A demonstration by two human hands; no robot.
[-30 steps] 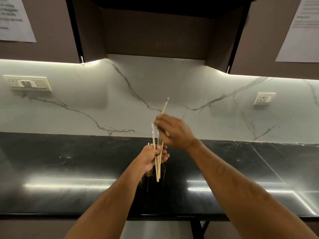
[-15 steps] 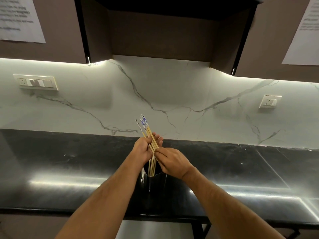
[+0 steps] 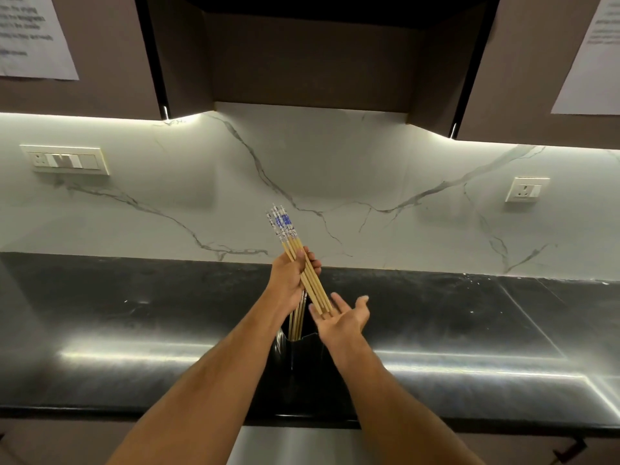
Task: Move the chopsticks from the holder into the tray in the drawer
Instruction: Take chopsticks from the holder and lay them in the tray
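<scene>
My left hand (image 3: 291, 280) grips a bundle of several wooden chopsticks (image 3: 303, 263) with blue-and-white patterned tops, tilted up to the left above the holder. My right hand (image 3: 342, 318) is open, palm up, just under the bundle's lower tips. The black holder (image 3: 302, 354) stands on the dark countertop (image 3: 134, 313) between my forearms. A few more chopsticks (image 3: 297, 322) still stand upright in it. The drawer and its tray are out of view.
A white marble backsplash (image 3: 335, 182) rises behind the counter, with a switch plate (image 3: 65, 160) at left and a socket (image 3: 526, 189) at right. Dark cabinets (image 3: 302, 62) hang overhead. A pale drawer front (image 3: 292, 444) shows below the counter edge.
My right hand let go of the chopsticks and opened palm up. My left hand lifted the bundle a little higher and tilted it.
</scene>
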